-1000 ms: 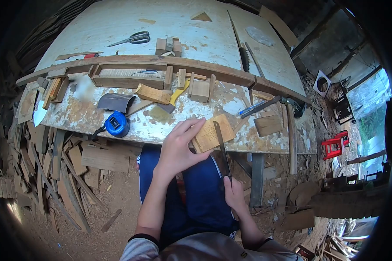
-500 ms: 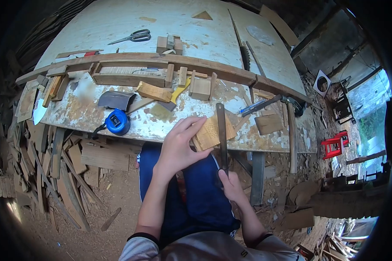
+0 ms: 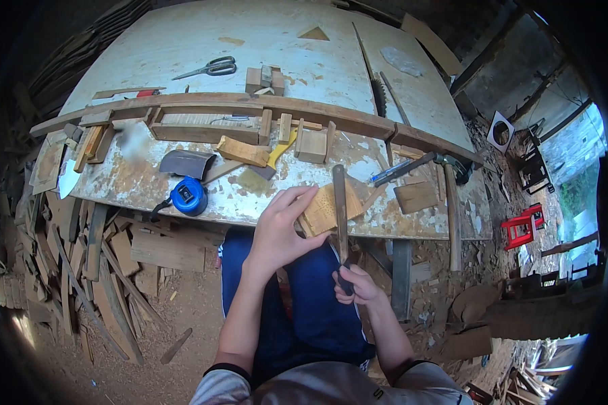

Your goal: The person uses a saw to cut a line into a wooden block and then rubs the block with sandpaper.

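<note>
Your right hand (image 3: 355,286), nearest you, has its grip clamped on the file (image 3: 340,209) handle. At 11 o'clock from it, your left hand (image 3: 280,229) presses the wood block (image 3: 323,210) flat at the tabletop (image 3: 135,182) edge. The file blade lies across the block.

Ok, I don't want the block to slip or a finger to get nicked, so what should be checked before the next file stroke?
1. Left hand presses the block down: ok.
2. Block sits on the table, at its near edge: ok, though partly overhanging.
3. File lies across the block's top: ok.
4. Right hand is closed on the file's handle end: ok.
5. Left fingertips clear of the file: ok, but close beside it.
6. Path ahead of the file tip free of the yellow scraper and wood offcut: ok.
</note>
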Demonstrator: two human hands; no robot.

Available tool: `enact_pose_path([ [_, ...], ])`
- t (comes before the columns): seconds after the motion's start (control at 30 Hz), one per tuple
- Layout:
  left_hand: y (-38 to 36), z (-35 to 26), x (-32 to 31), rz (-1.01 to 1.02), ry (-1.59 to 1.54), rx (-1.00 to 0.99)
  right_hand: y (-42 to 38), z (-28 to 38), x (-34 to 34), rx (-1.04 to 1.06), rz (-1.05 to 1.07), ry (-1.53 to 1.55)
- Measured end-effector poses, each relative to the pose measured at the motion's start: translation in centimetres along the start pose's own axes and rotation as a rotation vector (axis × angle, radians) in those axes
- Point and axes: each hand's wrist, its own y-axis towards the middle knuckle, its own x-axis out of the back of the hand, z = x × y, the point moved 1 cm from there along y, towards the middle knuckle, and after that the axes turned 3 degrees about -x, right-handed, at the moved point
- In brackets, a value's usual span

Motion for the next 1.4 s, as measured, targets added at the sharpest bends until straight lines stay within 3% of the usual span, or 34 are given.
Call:
enact_pose_path([
  [0.3, 0.0, 0.0, 0.0, 0.007, 0.016, 0.006, -1.9, 0.1, -3.1, 0.351, -0.444, -0.605],
  [0.5, 0.1, 0.0, 0.0, 0.009, 0.013, 0.006, -1.4, 0.5, -3.1, 0.529, -0.597, -0.946],
  [1.1, 0.2, -0.3, 0.3, 0.027, 0.025, -0.018, -2.9, -1.7, -3.1, 0.584, -0.838, -1.057],
  [1.4, 0.1, -0.4, -0.6, -0.036, 0.089, -0.042, -2.6, -1.6, -3.3, 0.559, -0.853, -1.071],
])
